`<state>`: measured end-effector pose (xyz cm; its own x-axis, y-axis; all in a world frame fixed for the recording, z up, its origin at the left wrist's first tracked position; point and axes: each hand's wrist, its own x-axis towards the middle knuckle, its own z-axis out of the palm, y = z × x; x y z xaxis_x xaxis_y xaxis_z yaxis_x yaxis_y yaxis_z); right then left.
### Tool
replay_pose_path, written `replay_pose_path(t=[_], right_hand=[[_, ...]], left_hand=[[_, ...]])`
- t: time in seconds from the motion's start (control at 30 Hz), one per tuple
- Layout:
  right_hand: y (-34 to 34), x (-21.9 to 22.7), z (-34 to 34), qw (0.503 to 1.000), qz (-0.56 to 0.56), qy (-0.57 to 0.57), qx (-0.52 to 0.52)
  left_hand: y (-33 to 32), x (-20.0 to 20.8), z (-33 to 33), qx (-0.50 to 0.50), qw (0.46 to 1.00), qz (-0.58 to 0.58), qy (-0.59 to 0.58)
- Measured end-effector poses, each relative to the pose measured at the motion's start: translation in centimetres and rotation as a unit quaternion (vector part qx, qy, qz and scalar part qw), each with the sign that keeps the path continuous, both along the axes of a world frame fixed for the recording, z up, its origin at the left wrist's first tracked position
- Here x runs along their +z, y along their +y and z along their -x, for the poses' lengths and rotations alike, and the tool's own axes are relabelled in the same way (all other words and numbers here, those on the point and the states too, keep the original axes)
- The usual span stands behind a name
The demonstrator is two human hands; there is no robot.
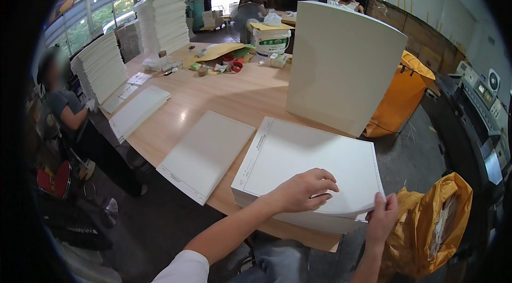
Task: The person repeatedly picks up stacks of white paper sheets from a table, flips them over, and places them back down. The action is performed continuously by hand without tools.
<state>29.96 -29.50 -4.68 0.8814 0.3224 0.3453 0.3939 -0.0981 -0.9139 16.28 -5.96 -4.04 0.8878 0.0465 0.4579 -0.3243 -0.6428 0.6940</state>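
A thick stack of large white printed sheets [320, 150] lies at the table's near edge in front of me. My left hand [312, 189] is over the near part of the top sheet, fingers loosely bent and apart, holding nothing. Whether it touches the paper I cannot tell. At the stack's near right corner my right hand [382, 211] grips the paper edge, thumb on top; the corner is slightly lifted there. How many sheets it holds is hidden. To the left lies a lower pile of printed sheets [208, 150], its near end past the table edge.
Behind the stack stands a tall block of blank sheets [341, 64]. A white bucket [271, 40], tape rolls [236, 65] and tall paper stacks [165, 22] are farther back. A co-worker [69, 112] stands left. Orange bags [434, 224] and a machine [480, 107] flank the right.
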Motion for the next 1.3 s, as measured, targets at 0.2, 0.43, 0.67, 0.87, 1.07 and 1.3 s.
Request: replay_pose_path(t=[0.2,0.43,0.67,0.87,1.07,1.3], right_hand=[[0.9,2.4,0.3,0.998,-0.031,0.034,0.040],[1.5,5.1,0.8,0.938,-0.209,0.258,0.098],[1.3,4.9,0.6,0.948,-0.202,0.210,0.125],[1.5,5.0,0.9,0.966,-0.175,0.167,0.092],[2.2,5.7,0.8,0.968,-0.132,0.200,0.075],[1.7,5.6,0.4,0.930,-0.213,0.263,0.144]], left_hand=[[0.1,0.8,0.0,-0.015,0.999,-0.026,-0.020],[0.4,1.6,0.5,-0.038,0.997,0.052,0.034],[0.6,1.1,0.3,-0.036,0.986,0.140,0.084],[-0.5,3.3,0.8,-0.001,0.985,0.141,0.101],[0.2,1.8,0.5,-0.052,0.995,0.065,0.058],[-0.1,1.2,0.3,-0.038,0.997,0.065,0.003]])
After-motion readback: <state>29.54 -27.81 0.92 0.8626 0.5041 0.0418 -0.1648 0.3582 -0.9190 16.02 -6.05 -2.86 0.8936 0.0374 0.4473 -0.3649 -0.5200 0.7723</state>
